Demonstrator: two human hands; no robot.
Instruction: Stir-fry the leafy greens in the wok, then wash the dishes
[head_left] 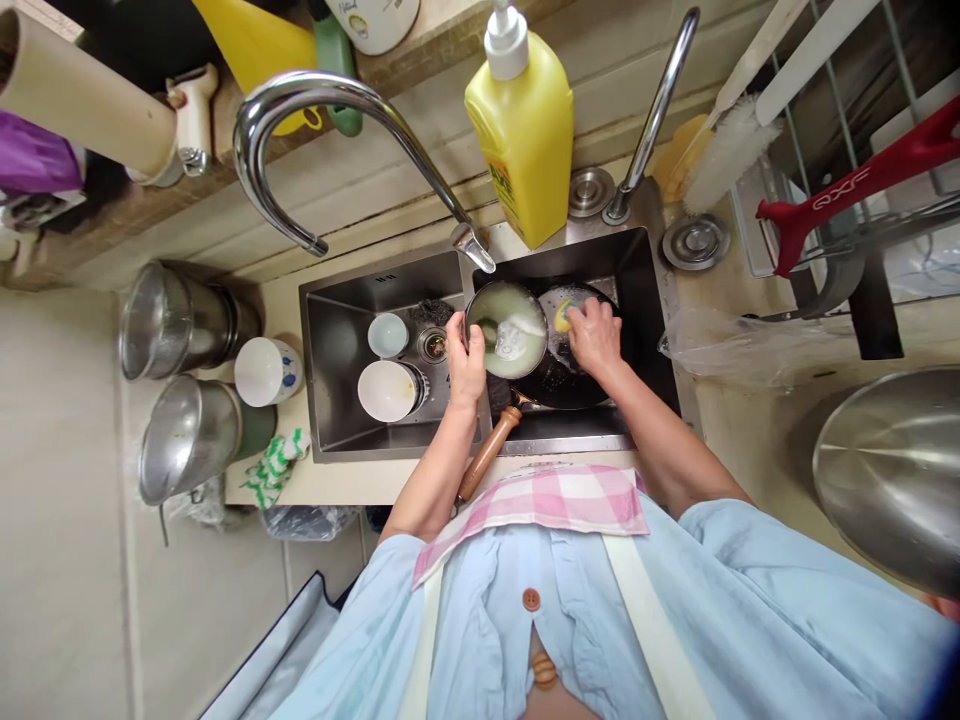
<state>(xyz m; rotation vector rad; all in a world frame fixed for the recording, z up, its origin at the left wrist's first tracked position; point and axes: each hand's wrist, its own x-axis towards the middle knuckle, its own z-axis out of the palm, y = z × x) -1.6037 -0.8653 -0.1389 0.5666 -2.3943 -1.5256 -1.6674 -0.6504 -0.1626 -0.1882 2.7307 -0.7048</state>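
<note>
My left hand (466, 370) grips the left rim of a round, pale green bowl (525, 350) with soap suds inside. It is held tilted toward me over the right sink basin. My right hand (598, 338) is closed on a yellow sponge (564, 316), just right of the bowl. Beneath both lies a black frying pan (566, 390) with foam in it. Its wooden handle (491, 455) sticks out over the sink's front edge. The bowl covers part of the pan.
In the left basin (337, 400) sit a small pale bowl (388, 335), stacked white bowls (384, 391) and a dark scrubber (431, 311). A chrome faucet (360, 95) arches above. Behind stands a yellow soap bottle (521, 140). Metal pots (176, 320) stand left, a steel bowl (892, 470) right.
</note>
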